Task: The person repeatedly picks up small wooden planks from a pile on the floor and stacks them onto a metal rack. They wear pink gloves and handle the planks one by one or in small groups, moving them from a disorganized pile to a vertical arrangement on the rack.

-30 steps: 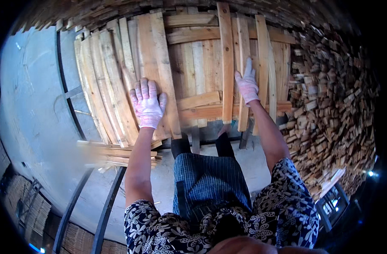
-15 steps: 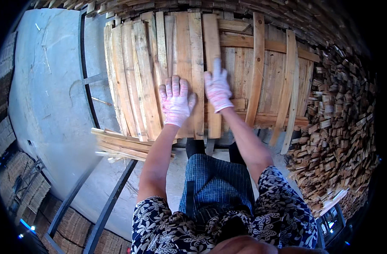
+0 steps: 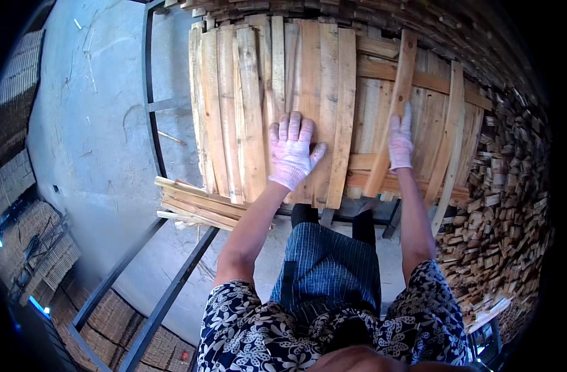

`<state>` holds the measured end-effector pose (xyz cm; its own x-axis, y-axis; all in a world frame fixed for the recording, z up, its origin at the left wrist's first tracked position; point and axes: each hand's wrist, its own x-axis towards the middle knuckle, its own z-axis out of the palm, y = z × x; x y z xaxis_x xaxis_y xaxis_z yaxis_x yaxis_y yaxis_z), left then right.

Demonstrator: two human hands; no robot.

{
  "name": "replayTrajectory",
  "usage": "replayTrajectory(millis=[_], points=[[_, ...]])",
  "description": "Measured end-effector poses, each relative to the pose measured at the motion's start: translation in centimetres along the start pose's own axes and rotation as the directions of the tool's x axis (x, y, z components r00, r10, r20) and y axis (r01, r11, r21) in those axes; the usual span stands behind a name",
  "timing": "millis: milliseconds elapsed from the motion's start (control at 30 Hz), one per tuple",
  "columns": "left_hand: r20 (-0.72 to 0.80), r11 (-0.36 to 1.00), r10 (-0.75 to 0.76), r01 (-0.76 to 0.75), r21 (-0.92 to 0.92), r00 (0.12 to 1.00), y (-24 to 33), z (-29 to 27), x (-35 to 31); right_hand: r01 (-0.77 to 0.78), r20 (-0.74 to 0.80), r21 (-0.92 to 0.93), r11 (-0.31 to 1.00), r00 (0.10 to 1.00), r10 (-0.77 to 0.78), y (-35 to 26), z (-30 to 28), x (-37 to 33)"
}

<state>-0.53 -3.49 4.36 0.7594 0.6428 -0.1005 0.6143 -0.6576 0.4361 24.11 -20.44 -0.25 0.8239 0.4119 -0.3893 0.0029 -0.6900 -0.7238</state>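
Observation:
A row of pale wooden boards (image 3: 252,80) lies side by side across the left of a wooden stack. My gloved left hand (image 3: 292,152) rests flat on this row, fingers stretched, near its right side. The row's last board (image 3: 343,118) sits close against its neighbour. My right hand (image 3: 401,139), also gloved, lies along the right edge of a slanted loose board (image 3: 390,130), fingers extended and touching it. Two crosswise boards (image 3: 379,68) run beneath at the far side and near side. Another loose board (image 3: 447,124) leans further right.
A bundle of thin wood strips (image 3: 203,201) lies at the near left on dark metal rails (image 3: 172,282). Piled wood pieces (image 3: 488,204) rise at the right, with more stacked wood (image 3: 333,9) along the far side. Grey concrete floor (image 3: 97,136) spreads to the left.
The gap beside the row's last board has closed. My right hand has left that board and moved right to the slanted loose board. The left hand stays flat; the whole view has shifted.

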Motion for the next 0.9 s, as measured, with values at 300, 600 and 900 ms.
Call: replayTrajectory(millis=[300, 600, 900], points=[[0.071, 0.856, -0.517, 0.512, 0.074, 0.853, -30.6, -5.6, -2.4, 0.152, 0.069, 0.192, 0.97, 0.983, -0.168, 0.0, 10.7, -2.7], [0.066, 0.777, -0.609, 0.612, -0.148, 0.79, -26.8, -3.5, -0.9, 0.12, -0.06, -0.097, 0.988, 0.99, -0.127, -2.5, 8.0, -5.4], [-0.034, 0.839, -0.427, 0.41, 0.358, 0.904, -14.9, -9.9, 6.5, 0.126, 0.329, -0.136, 0.983, 0.941, -0.075, -4.7, 2.4, -6.7]])
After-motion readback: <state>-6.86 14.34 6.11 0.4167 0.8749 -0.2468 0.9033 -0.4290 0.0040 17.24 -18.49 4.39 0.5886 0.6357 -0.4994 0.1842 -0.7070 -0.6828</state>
